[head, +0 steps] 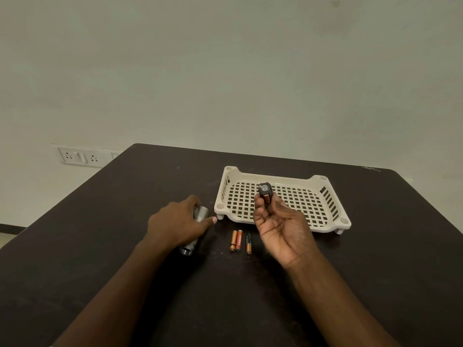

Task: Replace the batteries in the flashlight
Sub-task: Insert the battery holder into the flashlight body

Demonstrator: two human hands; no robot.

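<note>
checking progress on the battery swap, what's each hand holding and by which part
The right hand pinches the black battery holder by its lower end. The left hand grips the silver flashlight body around its middle, on the table.

Most of the dark table is open, so there's loads of room on the near side and far left. The clutter is mid-table: a cream tray on little feet takes up the right-centre, and three loose batteries lie just in front of it. The gap between the left hand and right hand is tight — batteries sit in it.
</note>
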